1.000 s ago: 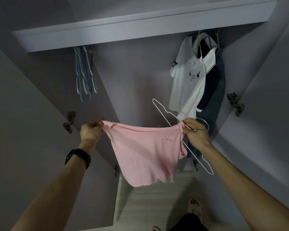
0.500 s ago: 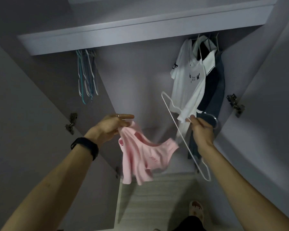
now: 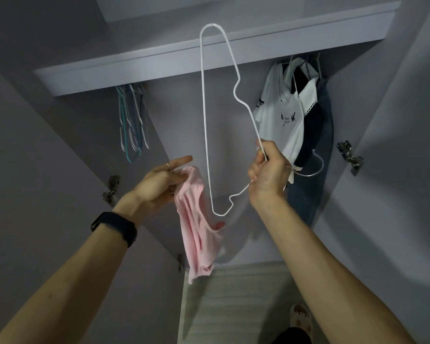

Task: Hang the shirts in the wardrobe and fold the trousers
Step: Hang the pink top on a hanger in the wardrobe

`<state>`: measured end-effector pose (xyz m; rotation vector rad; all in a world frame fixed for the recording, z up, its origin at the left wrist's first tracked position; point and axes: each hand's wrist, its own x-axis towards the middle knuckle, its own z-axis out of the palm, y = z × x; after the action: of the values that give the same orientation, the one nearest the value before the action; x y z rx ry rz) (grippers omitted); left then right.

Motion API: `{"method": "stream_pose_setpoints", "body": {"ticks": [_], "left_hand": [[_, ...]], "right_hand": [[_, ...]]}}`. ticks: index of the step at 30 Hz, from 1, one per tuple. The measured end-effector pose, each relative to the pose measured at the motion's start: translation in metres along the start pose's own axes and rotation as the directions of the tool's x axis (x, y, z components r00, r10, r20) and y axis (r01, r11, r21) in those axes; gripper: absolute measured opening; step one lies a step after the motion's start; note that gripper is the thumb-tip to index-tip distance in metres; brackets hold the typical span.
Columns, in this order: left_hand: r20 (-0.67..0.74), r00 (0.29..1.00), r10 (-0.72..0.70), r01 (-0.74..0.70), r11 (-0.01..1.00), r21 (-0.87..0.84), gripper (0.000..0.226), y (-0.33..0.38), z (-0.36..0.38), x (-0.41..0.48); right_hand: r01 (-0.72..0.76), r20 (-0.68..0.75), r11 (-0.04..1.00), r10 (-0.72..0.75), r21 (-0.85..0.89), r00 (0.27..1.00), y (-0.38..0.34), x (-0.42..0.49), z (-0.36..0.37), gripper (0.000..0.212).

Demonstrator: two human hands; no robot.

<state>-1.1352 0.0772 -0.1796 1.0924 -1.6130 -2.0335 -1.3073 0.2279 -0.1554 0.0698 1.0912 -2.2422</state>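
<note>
A pink shirt (image 3: 199,227) hangs bunched and limp from my left hand (image 3: 159,182), which grips its top edge with the forefinger stretched out. My right hand (image 3: 268,172) is closed around the neck of a white wire hanger (image 3: 205,115). The hanger stands on end, one shoulder tip up near the shelf edge, the other tip low beside the pink shirt, its hook pointing right. Inside the open wardrobe a white printed shirt (image 3: 281,120) and dark garments (image 3: 315,135) hang at the right.
A bunch of empty teal and white hangers (image 3: 132,122) hangs at the left under the grey shelf (image 3: 134,70). Both wardrobe doors stand open, with metal hinges (image 3: 349,155) on their edges. Pale floor and my slippered foot (image 3: 301,319) lie below.
My right hand let go of the pink shirt and swung the hanger upright. The shirt, first stretched between both hands, now dangles from my left hand alone.
</note>
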Motion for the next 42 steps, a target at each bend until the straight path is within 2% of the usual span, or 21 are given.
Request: {"method": "stream_pose_setpoints", "body": {"ticks": [6,10,15,18,21,24,27,31,33,36,39,40,41,42], "left_hand": [[0.023,0.998,0.063,-0.061,0.997,-0.051,0.053,0.024,-0.005,-0.016],[-0.041,0.992,0.122,-0.126,0.986,-0.112,0.055,0.044,-0.008,-0.024],[-0.141,0.970,0.197,-0.220,0.959,-0.178,0.049,0.066,-0.023,-0.037],[-0.170,0.968,0.186,-0.213,0.964,-0.158,0.050,0.067,-0.031,-0.040],[-0.221,0.962,0.162,-0.179,0.982,-0.059,0.049,0.053,-0.025,-0.037],[-0.271,0.953,0.135,-0.115,0.989,0.087,0.048,0.036,-0.018,-0.032],[-0.288,0.950,0.120,-0.103,0.992,0.076,0.050,0.020,-0.019,-0.025],[-0.234,0.966,0.112,-0.105,0.994,0.042,0.048,0.010,-0.021,-0.026],[-0.243,0.963,0.113,-0.112,0.994,0.018,0.046,0.004,-0.023,-0.026],[-0.309,0.941,0.136,-0.103,0.987,0.123,0.044,-0.007,-0.033,-0.027],[-0.229,0.971,0.061,-0.004,0.970,0.244,0.046,-0.023,-0.043,-0.037],[-0.241,0.968,0.071,0.026,0.925,0.379,0.054,-0.027,-0.044,-0.040],[-0.273,0.956,0.110,0.070,0.815,0.575,0.064,-0.029,-0.044,-0.042],[-0.297,0.941,0.160,0.123,0.657,0.744,0.070,-0.029,-0.043,-0.043]], "right_hand": [[0.000,0.069,0.996,0.006,-0.089,0.998,0.027,0.009,0.011,0.034],[0.006,0.095,0.947,0.026,-0.320,0.995,0.049,0.025,-0.001,0.051],[0.101,0.172,0.764,0.013,-0.637,0.985,0.065,0.040,-0.044,0.020],[0.201,0.251,0.595,0.001,-0.778,0.968,0.066,0.048,-0.068,0.032],[0.346,0.373,0.466,-0.037,-0.815,0.927,0.063,0.056,-0.067,0.050],[0.400,0.402,0.444,-0.094,-0.802,0.911,0.049,0.058,-0.046,0.048],[0.493,0.484,0.369,-0.123,-0.788,0.866,0.028,0.060,-0.019,0.045],[0.564,0.570,0.204,-0.033,-0.800,0.821,0.011,0.055,0.006,0.045],[0.587,0.593,0.156,-0.008,-0.794,0.805,0.006,0.053,0.014,0.044],[0.607,0.608,0.093,-0.024,-0.789,0.794,0.001,0.054,0.020,0.043],[0.640,0.640,0.031,-0.020,-0.768,0.768,0.002,0.055,0.021,0.038],[0.649,0.649,0.001,-0.008,-0.761,0.761,0.003,0.054,0.021,0.035],[0.657,0.657,-0.032,0.005,-0.753,0.754,0.005,0.054,0.020,0.032],[0.665,0.665,-0.069,0.023,-0.744,0.746,0.007,0.053,0.020,0.030]]}}
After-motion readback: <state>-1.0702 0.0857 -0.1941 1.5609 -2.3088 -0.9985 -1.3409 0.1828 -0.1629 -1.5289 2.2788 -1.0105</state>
